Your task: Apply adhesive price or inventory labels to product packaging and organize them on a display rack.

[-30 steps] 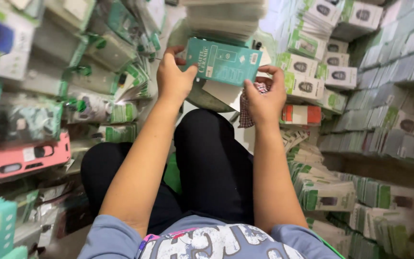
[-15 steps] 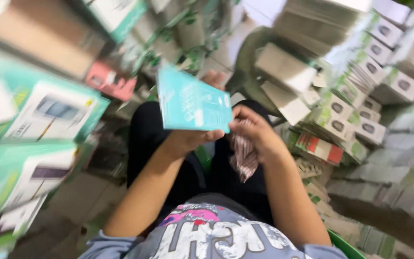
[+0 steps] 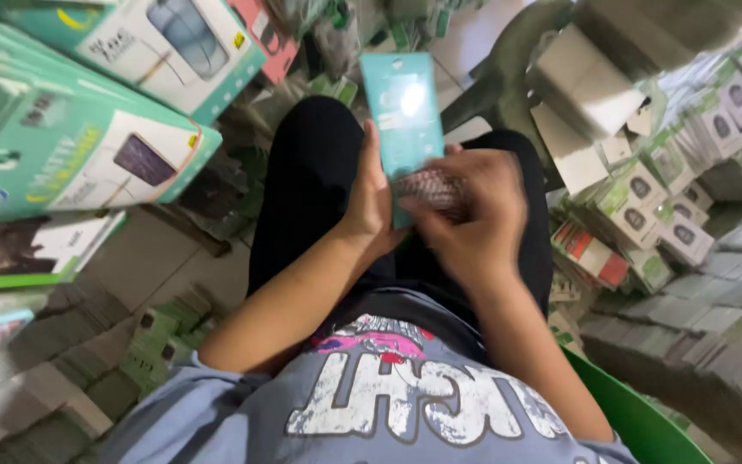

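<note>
A flat teal package (image 3: 404, 112) is held upright over the lap by the left hand (image 3: 369, 202), while a small patterned item (image 3: 429, 187) is gripped against it by the right hand (image 3: 467, 215). Boxes (image 3: 646, 206) are stacked alongside.

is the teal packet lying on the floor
No, the teal packet is held up over the lap by the left hand, with the right hand beside it.

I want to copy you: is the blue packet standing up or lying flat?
Standing up: the teal packet rises lengthwise from the left hand, above the lap. The right hand covers its lower end.
</note>
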